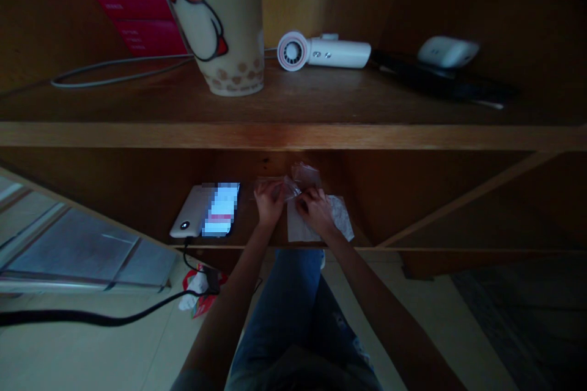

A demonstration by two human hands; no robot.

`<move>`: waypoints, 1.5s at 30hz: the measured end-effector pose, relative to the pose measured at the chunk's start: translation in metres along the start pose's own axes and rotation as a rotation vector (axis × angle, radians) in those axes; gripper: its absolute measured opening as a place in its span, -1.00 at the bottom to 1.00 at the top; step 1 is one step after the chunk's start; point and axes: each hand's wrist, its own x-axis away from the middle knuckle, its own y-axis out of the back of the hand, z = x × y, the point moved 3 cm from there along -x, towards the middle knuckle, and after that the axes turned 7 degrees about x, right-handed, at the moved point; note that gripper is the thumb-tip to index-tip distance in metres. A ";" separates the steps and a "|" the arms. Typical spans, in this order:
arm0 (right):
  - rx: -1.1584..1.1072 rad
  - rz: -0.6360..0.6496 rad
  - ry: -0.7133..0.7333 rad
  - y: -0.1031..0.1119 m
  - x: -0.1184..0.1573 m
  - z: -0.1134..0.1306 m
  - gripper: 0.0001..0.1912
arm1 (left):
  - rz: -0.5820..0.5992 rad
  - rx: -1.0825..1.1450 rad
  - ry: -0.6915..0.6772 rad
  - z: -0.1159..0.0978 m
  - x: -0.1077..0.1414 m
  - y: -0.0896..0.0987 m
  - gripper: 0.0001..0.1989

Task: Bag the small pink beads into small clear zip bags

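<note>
On the lower shelf, my left hand (269, 198) is closed on a clear plastic bag (290, 188), pinching it near its left part. My right hand (316, 211) meets the same bag from the right, its fingers curled at the bag's edge. Under and beside my right hand lie white paper sheets (300, 229), one of them wrinkled. Another piece of clear crinkled plastic (306, 175) lies just behind the hands. What is inside the plastic, if anything, is too dim to make out.
Left of my hands lie a pale power bank (187, 214) and a lit phone (221, 211). The upper shelf's edge (293, 135) runs above my hands. On it stand a bubble tea cup (233, 30), a white handheld fan (337, 53) and a white case (447, 52).
</note>
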 end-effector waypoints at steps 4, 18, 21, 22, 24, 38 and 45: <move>0.018 0.012 0.001 0.001 0.000 0.002 -0.86 | -0.007 0.017 -0.012 0.000 0.000 0.000 -0.83; -0.285 -0.126 -0.148 0.008 -0.002 -0.012 -0.84 | -0.002 0.016 -0.033 -0.001 -0.001 -0.001 -0.85; -0.364 -0.164 -0.208 0.009 0.000 -0.017 -0.80 | 0.049 0.017 -0.037 -0.002 0.000 -0.003 -0.85; -0.387 -0.167 -0.222 0.008 0.000 -0.018 -0.79 | 0.079 0.019 -0.049 -0.003 0.000 -0.003 -0.86; -0.439 -0.161 -0.234 0.005 0.001 -0.020 -0.78 | 0.141 0.024 -0.082 -0.005 0.002 -0.005 -0.86; -0.612 -0.133 -0.192 -0.001 0.000 -0.022 -0.80 | 0.229 0.047 -0.111 -0.009 0.003 -0.008 -0.87; -0.634 -0.118 -0.170 -0.003 -0.002 -0.023 -0.78 | 0.205 0.089 -0.112 -0.004 0.003 -0.009 -0.87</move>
